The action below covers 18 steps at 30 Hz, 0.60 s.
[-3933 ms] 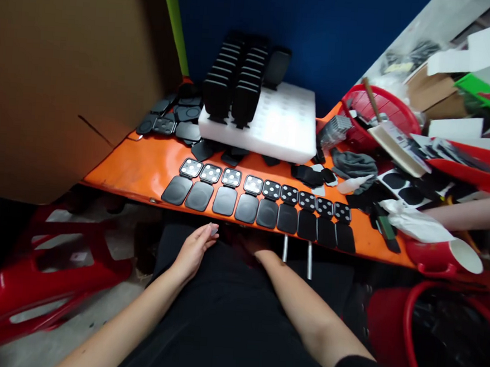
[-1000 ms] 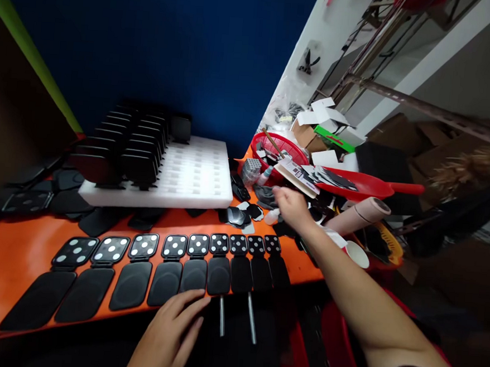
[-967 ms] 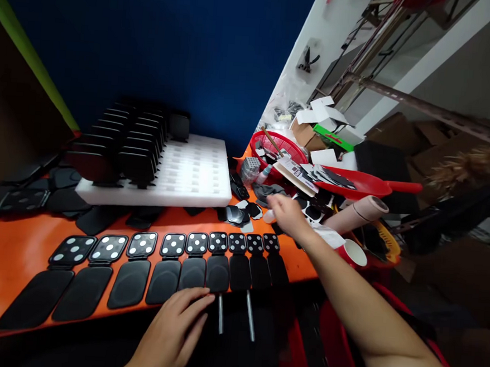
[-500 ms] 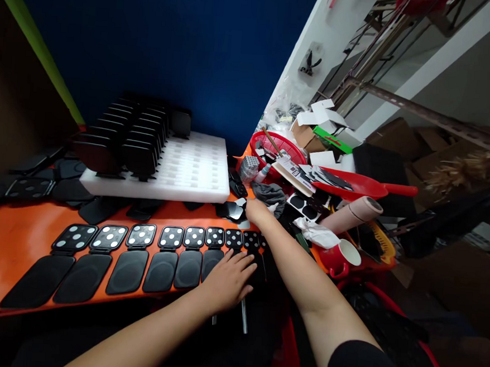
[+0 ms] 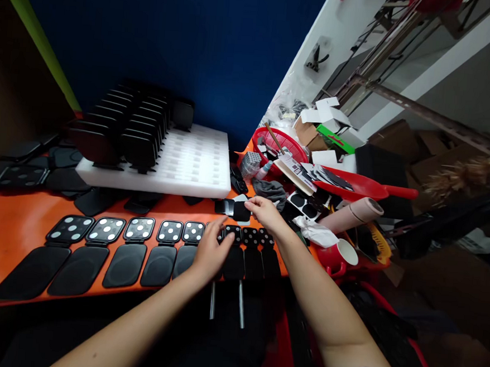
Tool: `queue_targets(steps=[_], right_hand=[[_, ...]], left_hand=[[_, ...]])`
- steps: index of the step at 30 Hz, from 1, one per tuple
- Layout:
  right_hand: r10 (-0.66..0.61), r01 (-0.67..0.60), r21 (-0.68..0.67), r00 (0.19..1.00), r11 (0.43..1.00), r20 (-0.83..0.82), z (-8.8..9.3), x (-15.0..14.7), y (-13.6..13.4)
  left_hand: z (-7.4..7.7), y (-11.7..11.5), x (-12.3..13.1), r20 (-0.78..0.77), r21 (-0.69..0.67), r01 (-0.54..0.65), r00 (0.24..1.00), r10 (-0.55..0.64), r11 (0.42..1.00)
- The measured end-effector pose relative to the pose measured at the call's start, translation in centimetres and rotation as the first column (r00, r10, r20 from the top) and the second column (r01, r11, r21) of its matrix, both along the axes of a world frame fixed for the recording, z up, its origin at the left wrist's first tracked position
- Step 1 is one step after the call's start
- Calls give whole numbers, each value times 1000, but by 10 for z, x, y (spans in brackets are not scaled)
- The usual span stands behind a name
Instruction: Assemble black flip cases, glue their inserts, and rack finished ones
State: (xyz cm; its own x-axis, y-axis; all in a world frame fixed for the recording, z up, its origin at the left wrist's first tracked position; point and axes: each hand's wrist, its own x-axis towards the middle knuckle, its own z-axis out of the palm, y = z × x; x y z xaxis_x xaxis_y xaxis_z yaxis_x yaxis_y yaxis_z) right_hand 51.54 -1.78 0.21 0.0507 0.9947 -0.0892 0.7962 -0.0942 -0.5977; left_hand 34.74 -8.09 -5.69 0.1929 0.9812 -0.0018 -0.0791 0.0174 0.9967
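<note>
Several black hinged pads lie unfolded in a row along the orange table, their upper squares dotted with white spots and their lower panels plain black. My right hand pinches a thin dark square plate behind the row, over some flat grey and white pieces. To its left, my left hand reaches over the pads with thumb and fingers apart, hiding part of one of them. It holds nothing that I can see.
A white foam block with upright black panels stands at the back left. On the right are a red basket, a red mug, a pink tumbler, a red scoop and a grey cloth.
My right hand has lifted a dark square plate from the pile. My left hand has moved left and up, its fingers now raised. The view has shifted slightly.
</note>
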Motion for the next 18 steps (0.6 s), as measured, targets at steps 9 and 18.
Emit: queue_targets(steps=[9, 18], right_hand=[[-144, 187, 20, 820, 982, -554, -8, -1, -36], [-236, 72, -256, 675, 964, -699, -20, 20, -91]], left_hand=[[10, 10, -2, 179, -287, 149, 979, -99, 946], [2, -11, 16, -5, -219, 182, 982, -187, 959]])
